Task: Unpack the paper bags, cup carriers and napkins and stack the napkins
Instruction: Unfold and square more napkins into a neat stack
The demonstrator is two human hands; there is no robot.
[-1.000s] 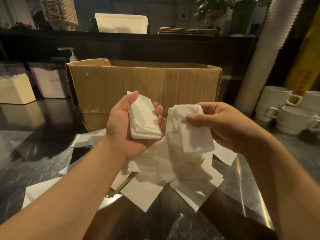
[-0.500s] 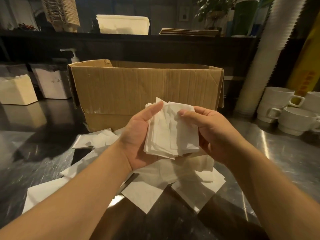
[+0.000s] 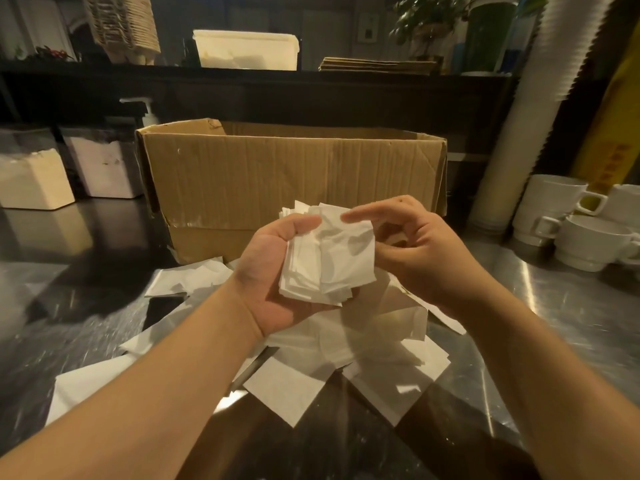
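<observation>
A left hand (image 3: 273, 271) cradles a napkin stack (image 3: 325, 258) above loose napkins (image 3: 346, 358) on the worktop (image 3: 571, 306), near a box (image 3: 291, 181); the right hand (image 3: 415, 251), fingers loosely curled, hovers beside it. Squaring edges before adding more would likely keep the stack neat.

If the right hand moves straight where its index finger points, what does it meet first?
Probably the napkin stack held in the left hand. The right hand points its index finger left over the stack's top edge; whether it touches already is unclear.
</observation>
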